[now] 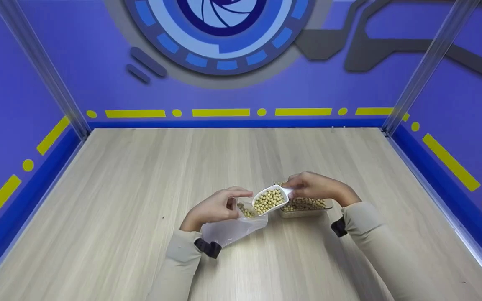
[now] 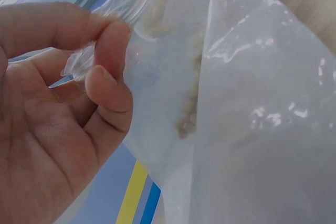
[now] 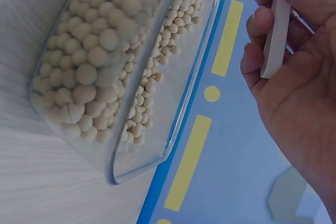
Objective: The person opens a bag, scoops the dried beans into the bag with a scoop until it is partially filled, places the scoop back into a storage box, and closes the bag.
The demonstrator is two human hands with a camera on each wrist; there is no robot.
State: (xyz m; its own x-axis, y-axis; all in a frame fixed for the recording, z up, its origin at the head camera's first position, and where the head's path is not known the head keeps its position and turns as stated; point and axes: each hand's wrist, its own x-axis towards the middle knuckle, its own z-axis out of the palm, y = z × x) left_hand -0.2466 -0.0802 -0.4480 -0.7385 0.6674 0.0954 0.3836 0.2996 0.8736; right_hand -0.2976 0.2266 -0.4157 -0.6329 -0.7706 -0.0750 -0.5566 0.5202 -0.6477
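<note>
My left hand [image 1: 218, 205] pinches the rim of a clear plastic bag [image 1: 234, 230] between thumb and fingers. Some round beans [image 1: 246, 210] show inside the bag near its mouth. With curled fingers my right hand [image 1: 314, 186] grips the handle [image 3: 277, 35] of a white scoop [image 1: 286, 200]. Pale yellow soybeans [image 1: 269, 201] fill the scoop, whose front edge overlaps the bag's mouth in the head view. Below the right hand stands a clear rectangular container [image 3: 178, 108], holding many more beans [image 3: 86, 72].
A light wood table [image 1: 132, 188] lies under everything. Blue panels [image 1: 224, 98] with yellow markings close it in at the back, left and right. Metal posts [image 1: 52, 71] rise at the back corners.
</note>
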